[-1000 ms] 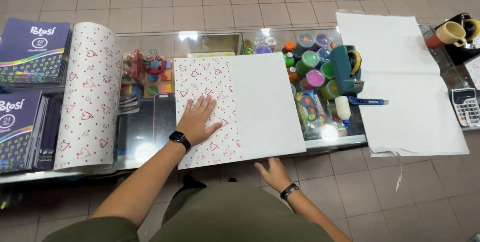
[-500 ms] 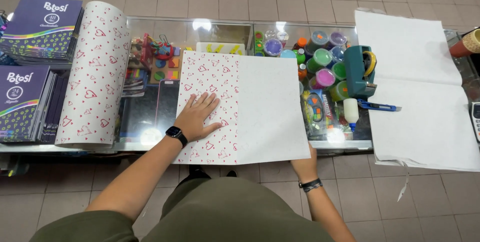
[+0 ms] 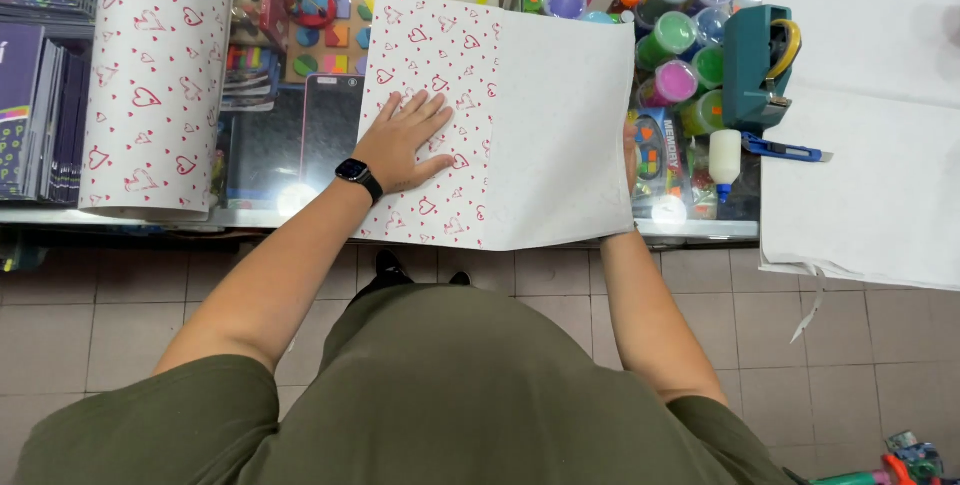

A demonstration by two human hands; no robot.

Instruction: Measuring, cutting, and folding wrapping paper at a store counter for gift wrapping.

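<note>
Left hand flat, fingers spread, on heart-print wrapping sheet folded white side up — on glass table. Right hand mostly hidden under sheet's right edge — grip unclear. Paper roll left; tape dispenser right

Bright even overhead light, glare spots on the glass counter, faint shadows, perhaps slight edge blur

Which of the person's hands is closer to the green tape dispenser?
Right. The right hand sits at the folded paper's right edge, just left of the tape dispenser; the left hand presses the paper's heart-printed side, farther away.
</note>
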